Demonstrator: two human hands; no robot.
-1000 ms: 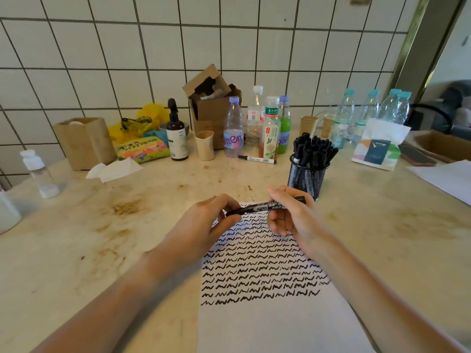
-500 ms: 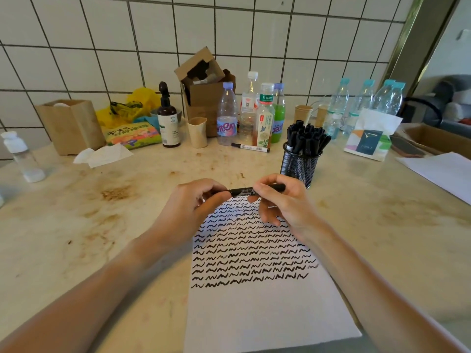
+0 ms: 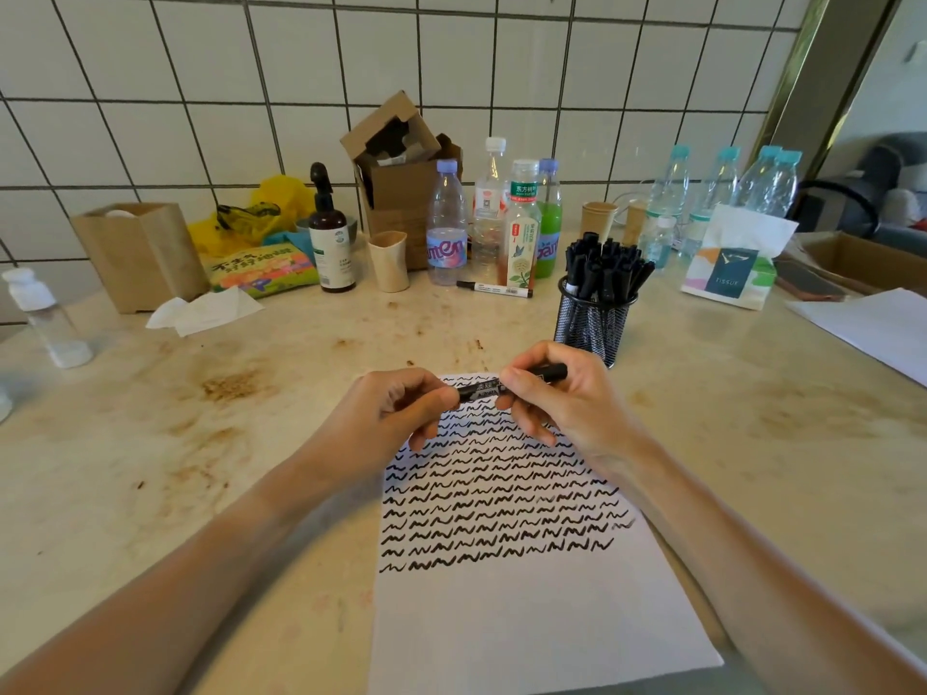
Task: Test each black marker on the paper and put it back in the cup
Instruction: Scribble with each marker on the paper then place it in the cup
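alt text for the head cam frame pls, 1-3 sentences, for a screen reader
Both hands hold one black marker level above a sheet of paper covered in rows of black squiggles: left hand gripping one end, right hand the other. A mesh cup full of black markers stands just beyond on a stained table, with bottles along a tiled wall.

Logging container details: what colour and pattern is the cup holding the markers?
Black wire mesh cup, seen in the head view, its only view.
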